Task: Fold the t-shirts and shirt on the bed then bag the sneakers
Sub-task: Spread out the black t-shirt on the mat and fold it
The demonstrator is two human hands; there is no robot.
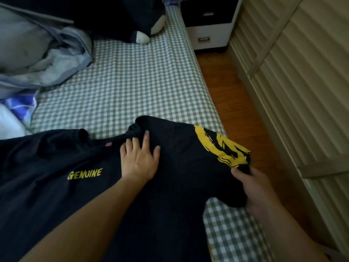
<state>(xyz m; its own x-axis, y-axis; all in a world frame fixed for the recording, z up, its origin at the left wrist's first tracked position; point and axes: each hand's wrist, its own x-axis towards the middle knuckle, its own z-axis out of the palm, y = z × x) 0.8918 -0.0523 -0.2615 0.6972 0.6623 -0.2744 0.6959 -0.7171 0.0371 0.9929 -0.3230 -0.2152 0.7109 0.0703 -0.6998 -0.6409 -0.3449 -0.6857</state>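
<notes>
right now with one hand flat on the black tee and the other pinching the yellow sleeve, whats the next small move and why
Probably bring the sleeve inward across the black t-shirt. The left hand already presses flat near the collar, anchoring it, while the right hand pinches the sleeve's hem over the bed edge.

t-shirt [56,167] | black, yellow "GENUINE" print | spread flat on bed (sleeve end lifted)

I am viewing a home bedroom. A checked-sheeted bed [132,82], nightstand [209,23] and crumpled bedding [37,53] indicate it.
</notes>
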